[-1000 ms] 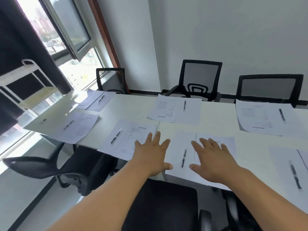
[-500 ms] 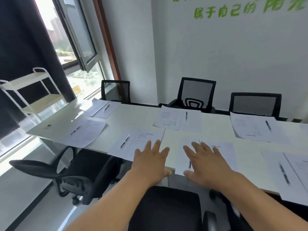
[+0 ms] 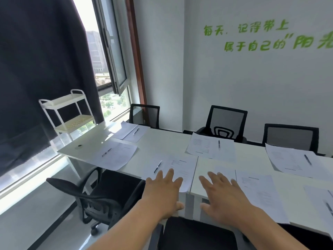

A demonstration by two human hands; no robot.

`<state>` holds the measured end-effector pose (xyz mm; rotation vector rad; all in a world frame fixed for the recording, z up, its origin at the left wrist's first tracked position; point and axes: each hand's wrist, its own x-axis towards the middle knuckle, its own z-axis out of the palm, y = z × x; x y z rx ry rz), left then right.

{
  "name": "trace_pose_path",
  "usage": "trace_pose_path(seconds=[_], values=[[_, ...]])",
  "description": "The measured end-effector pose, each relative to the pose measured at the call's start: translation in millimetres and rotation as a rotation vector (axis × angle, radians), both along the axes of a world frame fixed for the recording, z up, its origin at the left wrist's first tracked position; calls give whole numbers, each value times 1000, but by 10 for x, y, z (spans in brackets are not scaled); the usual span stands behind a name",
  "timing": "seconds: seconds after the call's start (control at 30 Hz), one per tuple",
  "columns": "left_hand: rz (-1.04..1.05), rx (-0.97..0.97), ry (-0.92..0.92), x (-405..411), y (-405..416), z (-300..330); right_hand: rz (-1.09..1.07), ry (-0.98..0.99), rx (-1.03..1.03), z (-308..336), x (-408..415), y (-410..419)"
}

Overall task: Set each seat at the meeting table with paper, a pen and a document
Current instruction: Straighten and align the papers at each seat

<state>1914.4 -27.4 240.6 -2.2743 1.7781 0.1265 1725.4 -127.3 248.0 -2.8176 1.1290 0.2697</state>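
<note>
Papers at near-left seat: blank sheet and printed document lie side by side on the white counter, a pen resting on the blank sheet.
Papers at near-centre seat: printed document lies flat by the counter's near edge; the sheet beside it is largely covered by the right hand, and any pen there is hidden.
Far-side sets: sheets with pen before the middle far chair; another set with pen before the right far chair.
Window-end sets: two more paper sets, each with a pen, one near the counter's end, one at the far corner.
Left hand: fingers spread and straight, holding nothing, fingertips over the near edge of the near-left papers; contact cannot be confirmed.
Right hand: fingers spread and straight, holding nothing, over the near-centre sheet.
Near chairs: black seat below the hands; another chair to the left.
Surroundings: white trolley by the window; green lettering on the wall.
</note>
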Motion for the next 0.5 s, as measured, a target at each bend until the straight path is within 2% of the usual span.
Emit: trace_pose_path(seconds=[0.5], values=[[28,67,-45,153,-155,158,-14,-28,67,-16,74,-303]])
